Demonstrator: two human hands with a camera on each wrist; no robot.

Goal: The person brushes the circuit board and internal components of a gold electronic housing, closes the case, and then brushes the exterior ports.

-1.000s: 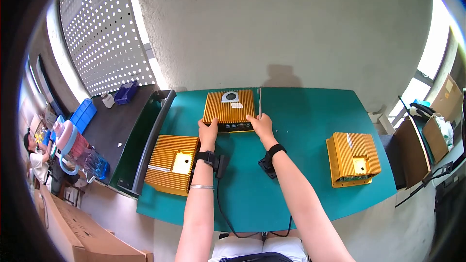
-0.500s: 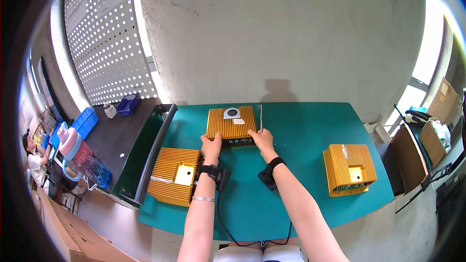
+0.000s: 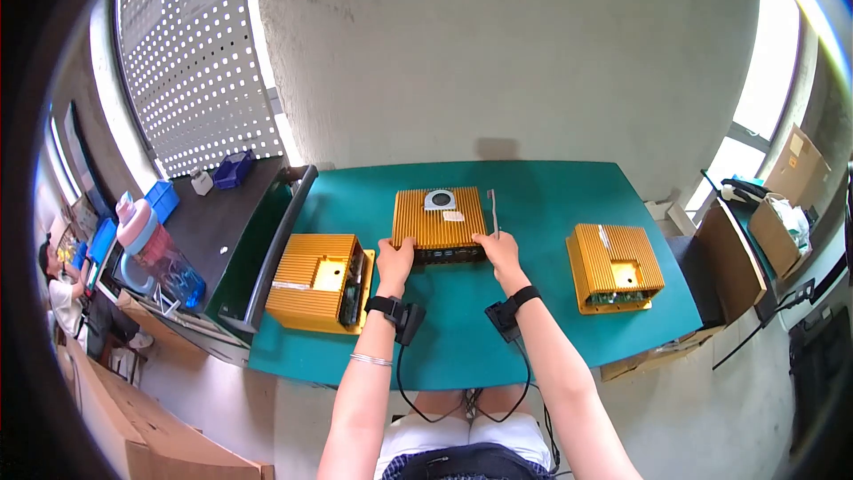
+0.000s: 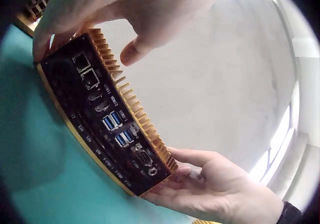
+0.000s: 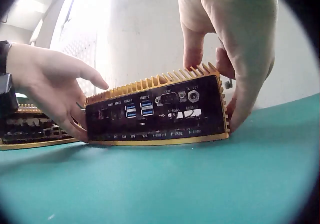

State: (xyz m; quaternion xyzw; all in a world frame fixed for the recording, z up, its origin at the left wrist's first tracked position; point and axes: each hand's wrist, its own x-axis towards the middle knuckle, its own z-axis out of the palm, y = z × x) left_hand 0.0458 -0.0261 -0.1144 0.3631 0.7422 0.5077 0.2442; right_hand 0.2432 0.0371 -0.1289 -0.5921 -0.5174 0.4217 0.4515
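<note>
A gold finned industrial computer (image 3: 426,224) lies near the middle of the green table (image 3: 462,329), a round fan and a white label on its top. Its dark port panel (image 5: 160,114), with blue USB sockets, faces me. My left hand (image 3: 394,262) grips the left side near the front corner, thumb at the top fins. On the right side, my right hand (image 3: 502,258) grips the computer the same way. A thin grey rod-like tool (image 3: 493,209) sticks out past the right hand, its lower end hidden there. The computer's lower edge is right at the tabletop.
Another gold finned computer (image 3: 311,283) is at the table's left, close to my left forearm. A third (image 3: 613,267) stands to the right. Left of the table is a dark bench (image 3: 235,222) with a pink and blue bottle (image 3: 160,253). Cables (image 3: 402,378) hang from the wrist cameras.
Both hands have drawn the gripped computer toward me and slightly right, away from the table's back edge. The head view has shifted a little; the other two computers stay put on the table.
</note>
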